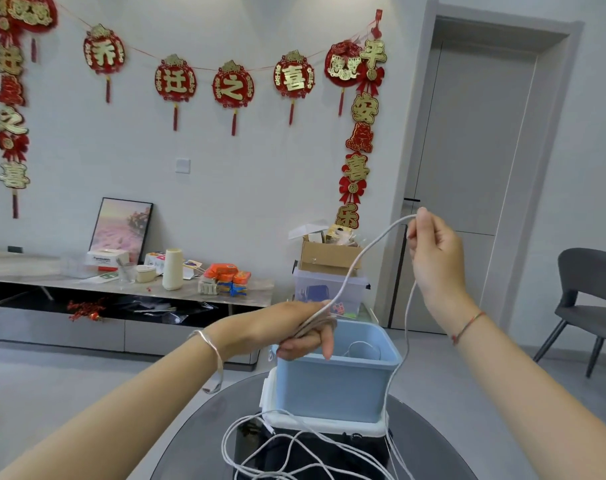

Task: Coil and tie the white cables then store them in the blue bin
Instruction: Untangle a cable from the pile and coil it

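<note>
We've got our left hand (296, 329) clenched on cable (371, 247) loops, frame center; right hand (433, 247) pinches it upper right. Slack w/ bin (332, 389) at bottom center.

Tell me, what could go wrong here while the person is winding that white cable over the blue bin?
The loose cable lies in crossing loops on the dark table, so it may snag or knot as it is pulled up. The turns wrapped on the left hand look loose and might slip off. The strand hanging from the right hand runs down beside the blue bin, so a hard tug could catch its rim.
</note>
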Demonstrator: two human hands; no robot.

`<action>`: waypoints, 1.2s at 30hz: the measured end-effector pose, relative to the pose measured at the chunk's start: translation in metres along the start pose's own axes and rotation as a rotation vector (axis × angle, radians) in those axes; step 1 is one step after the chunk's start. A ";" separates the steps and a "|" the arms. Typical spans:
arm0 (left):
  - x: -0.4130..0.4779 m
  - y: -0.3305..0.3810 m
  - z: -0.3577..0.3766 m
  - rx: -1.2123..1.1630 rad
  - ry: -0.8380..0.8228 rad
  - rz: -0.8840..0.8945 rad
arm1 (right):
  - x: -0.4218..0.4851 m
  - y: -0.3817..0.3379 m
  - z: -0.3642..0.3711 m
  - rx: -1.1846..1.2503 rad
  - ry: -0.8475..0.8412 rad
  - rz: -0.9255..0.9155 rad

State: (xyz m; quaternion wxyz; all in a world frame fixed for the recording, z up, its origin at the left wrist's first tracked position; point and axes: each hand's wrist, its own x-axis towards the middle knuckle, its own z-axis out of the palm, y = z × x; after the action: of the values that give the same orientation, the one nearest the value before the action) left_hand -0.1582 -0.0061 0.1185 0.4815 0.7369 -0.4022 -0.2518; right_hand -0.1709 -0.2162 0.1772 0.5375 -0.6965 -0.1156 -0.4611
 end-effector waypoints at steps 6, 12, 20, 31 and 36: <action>-0.007 0.026 -0.009 -0.422 -0.238 0.243 | -0.002 0.028 0.003 -0.036 -0.056 0.280; -0.001 0.052 -0.026 -0.806 0.222 0.513 | -0.029 0.042 0.014 -0.223 -0.304 0.338; 0.019 0.058 -0.051 -0.668 0.850 0.496 | -0.074 0.003 0.024 -0.447 -0.611 -0.080; 0.030 0.040 -0.034 -0.240 0.897 0.312 | -0.089 -0.046 0.029 -0.654 -0.668 -0.337; 0.013 0.032 -0.012 0.188 0.647 0.208 | -0.058 -0.050 0.016 -0.459 -0.499 -0.381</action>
State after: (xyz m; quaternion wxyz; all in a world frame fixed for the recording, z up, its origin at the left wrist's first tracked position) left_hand -0.1529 -0.0177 0.1530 0.5373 0.7747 -0.3228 0.0831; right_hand -0.2271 -0.1636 0.1651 0.2278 -0.8555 -0.2639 -0.3829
